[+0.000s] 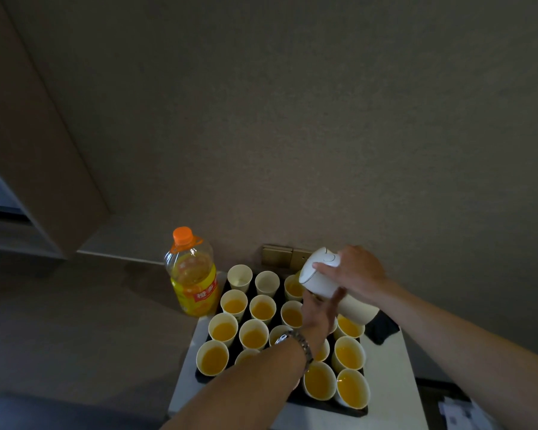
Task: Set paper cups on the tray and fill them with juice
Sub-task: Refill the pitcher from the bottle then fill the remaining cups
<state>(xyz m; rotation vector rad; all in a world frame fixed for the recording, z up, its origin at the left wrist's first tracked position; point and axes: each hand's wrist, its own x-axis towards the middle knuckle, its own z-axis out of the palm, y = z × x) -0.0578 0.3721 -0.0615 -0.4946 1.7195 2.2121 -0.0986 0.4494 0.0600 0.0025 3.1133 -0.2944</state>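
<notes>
A black tray [326, 406] on a small white table holds several white paper cups. Most hold orange juice, like the cup [212, 357] at the front left. Two cups [239, 277] in the far row look empty. A white jug [322, 276] is tilted, spout down-left, over the far right cups. My right hand [359, 273] grips it from above near the lid. My left hand [319, 308], with a metal watch on the wrist, supports the jug's body from below. No stream of juice is visible.
A large juice bottle [193, 274] with an orange cap stands just left of the tray, partly full. A brass socket plate [281, 255] is on the wall behind. A dark object [382, 327] lies right of the tray. The white table [395, 380] edge is close on both sides.
</notes>
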